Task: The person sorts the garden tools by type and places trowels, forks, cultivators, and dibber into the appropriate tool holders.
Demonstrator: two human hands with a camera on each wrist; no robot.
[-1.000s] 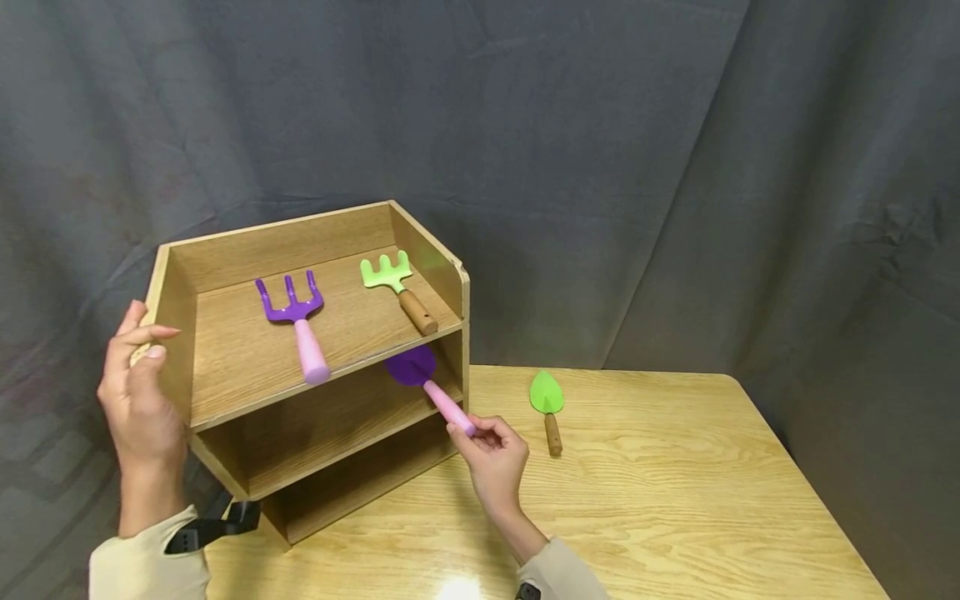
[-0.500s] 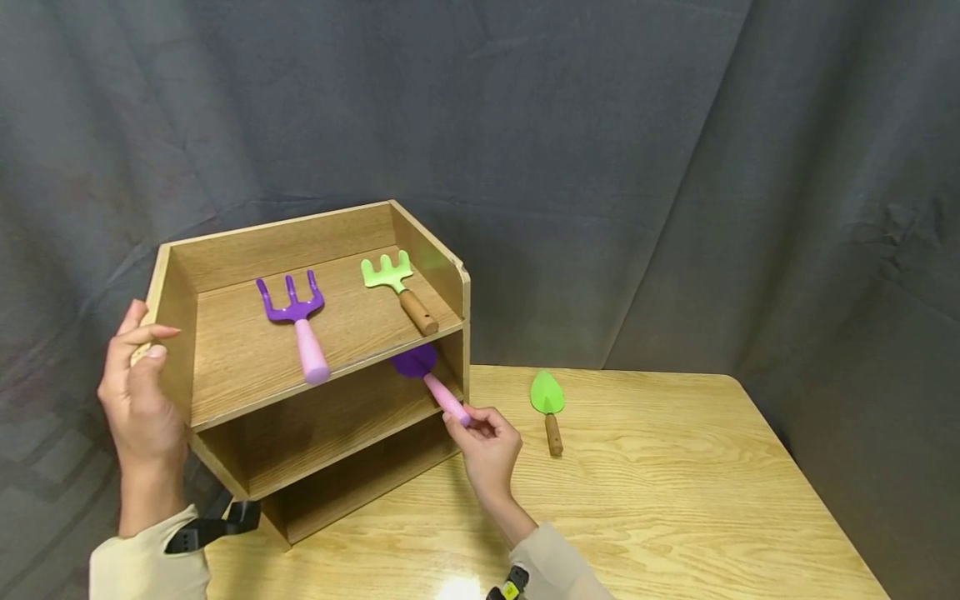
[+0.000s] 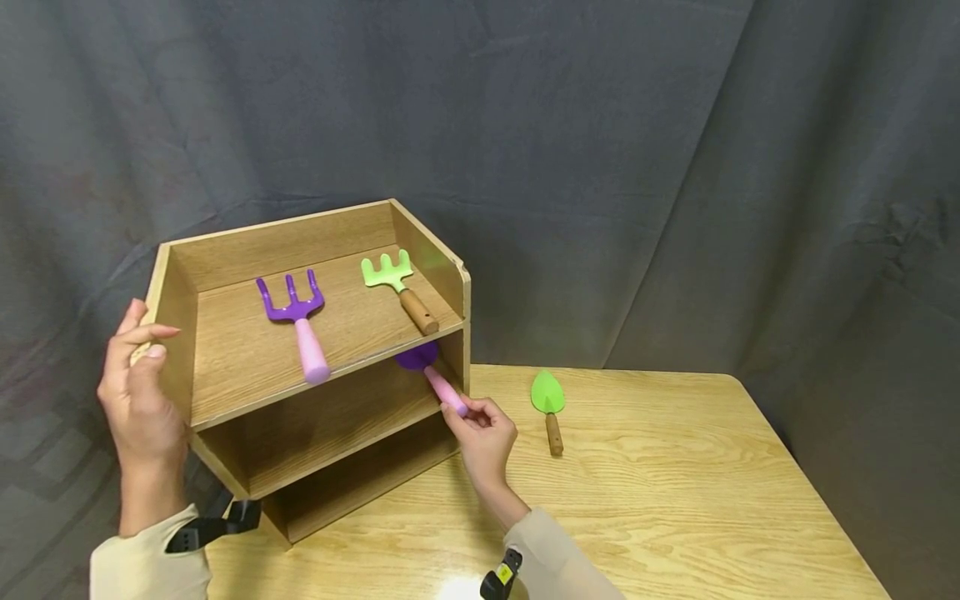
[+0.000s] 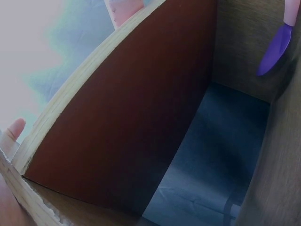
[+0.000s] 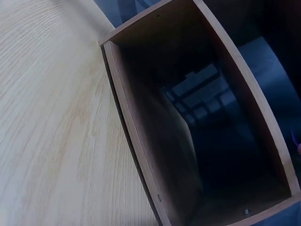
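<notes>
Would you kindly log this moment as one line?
right hand: pinches purple trowel, middle shelf | left hand: holds wooden shelf unit

Staged recording set-up, not a lived-in room: a dark grey cloth backdrop (image 3: 600,125) hangs behind the whole scene. A light wood-grain table (image 3: 675,500) carries only a small wooden shelf unit (image 3: 315,417) and toy-coloured garden tools. Wrist-worn camera straps show at both sleeves.

A dark grey curtain (image 3: 600,150) hangs behind a light wooden table (image 3: 675,517).
</notes>
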